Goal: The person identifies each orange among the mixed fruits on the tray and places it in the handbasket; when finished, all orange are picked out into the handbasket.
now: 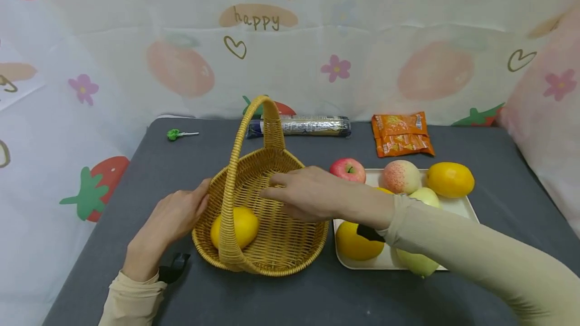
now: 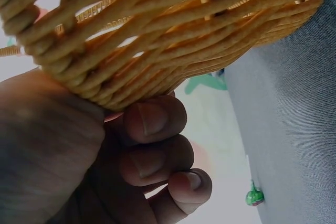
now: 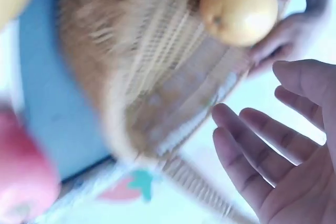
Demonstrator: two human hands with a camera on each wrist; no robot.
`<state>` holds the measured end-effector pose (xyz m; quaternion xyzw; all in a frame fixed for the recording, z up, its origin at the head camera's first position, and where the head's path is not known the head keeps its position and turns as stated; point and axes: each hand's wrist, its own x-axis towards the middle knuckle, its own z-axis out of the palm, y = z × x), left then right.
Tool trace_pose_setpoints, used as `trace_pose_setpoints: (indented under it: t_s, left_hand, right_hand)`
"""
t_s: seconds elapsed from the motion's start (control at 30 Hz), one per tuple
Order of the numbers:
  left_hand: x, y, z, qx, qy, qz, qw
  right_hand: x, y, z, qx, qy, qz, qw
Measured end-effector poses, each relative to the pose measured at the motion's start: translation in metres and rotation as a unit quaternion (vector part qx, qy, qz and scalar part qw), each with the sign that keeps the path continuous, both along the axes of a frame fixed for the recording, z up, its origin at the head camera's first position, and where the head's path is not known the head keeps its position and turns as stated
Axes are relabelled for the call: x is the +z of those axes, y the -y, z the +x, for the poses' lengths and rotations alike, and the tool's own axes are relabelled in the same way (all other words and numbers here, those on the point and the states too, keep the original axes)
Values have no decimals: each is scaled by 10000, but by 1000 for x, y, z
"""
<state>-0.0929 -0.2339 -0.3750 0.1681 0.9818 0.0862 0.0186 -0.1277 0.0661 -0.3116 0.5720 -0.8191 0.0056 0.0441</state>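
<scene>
A woven wicker basket (image 1: pixel 285 250) with a tall arched handle stands mid-table. Inside it, at the left, lies a yellow fruit (image 1: pixel 246 228), partly behind the handle. My left hand (image 1: pixel 174 218) holds the basket's left rim; the left wrist view shows curled fingers (image 2: pixel 152 119) against the weave, the thumb hidden. Over the right half of the basket hovers my right hand (image 1: pixel 310 192). In the right wrist view, the fingers of this right hand (image 3: pixel 294 145) are spread and relaxed, holding nothing, apart from the yellow fruit (image 3: pixel 239 9).
Right of the basket, a white tray (image 1: pixel 463 209) carries several fruits, including a red apple (image 1: pixel 348 169), a peach (image 1: pixel 401 177) and a yellow fruit (image 1: pixel 450 179); my right forearm crosses over it. Behind lie a green lollipop (image 1: pixel 174 135), a long wrapped roll (image 1: pixel 312 126) and an orange snack packet (image 1: pixel 402 135).
</scene>
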Motion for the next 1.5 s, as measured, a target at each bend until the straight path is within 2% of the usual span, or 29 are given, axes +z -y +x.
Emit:
trace_pose_setpoints:
  t_s: [0.07, 0.13, 0.23, 0.33, 0.47, 0.67, 0.87, 0.97, 1.07, 1.17, 1.33, 1.5]
  left_hand:
    - [0, 0, -1, -21, 10, -22, 10000]
    - [1, 0, -1, 4, 37, -73, 10000]
    - [2, 2, -1, 82, 101, -133, 9998]
    - [2, 1, -1, 89, 121, -125, 9998]
    - [0, -1, -1, 50, 79, -64, 9999]
    - [-1, -2, -1, 44, 125, -40, 9999]
    - [-1, -2, -2, 47, 204, -33, 9998]
    - [-1, -2, -1, 68, 149, -54, 9999]
    - [-1, -2, -1, 65, 98, -72, 9999]
    - [-1, -2, 0, 47, 78, -81, 9999]
    - [-1, -2, -1, 44, 91, -99, 9999]
    - [-1, -3, -1, 52, 81, -115, 9999]
  right_hand:
    - [5, -22, -3, -122, -158, -220, 9996]
    - [10, -46, -7, -368, -127, -367, 9986]
    - [16, -84, -14, -876, 65, -525, 9948]
    - [18, -127, -21, -1540, 257, -560, 9861]
    - [15, -182, -27, -2529, 513, -293, 9657]
    - [-4, -248, -31, -3573, 614, -147, 9319]
    - [-23, -289, -23, -4358, 1339, 168, 8899]
    - [-33, -298, -21, -4510, 1582, 317, 8778]
    - [-44, -301, -19, -4522, 1633, 386, 8760]
    - [-52, -303, -18, -4489, 1549, 388, 8792]
    - [-53, -302, -18, -4411, 1430, 342, 8853]
    - [-52, -301, -19, -4407, 1426, 334, 8856]
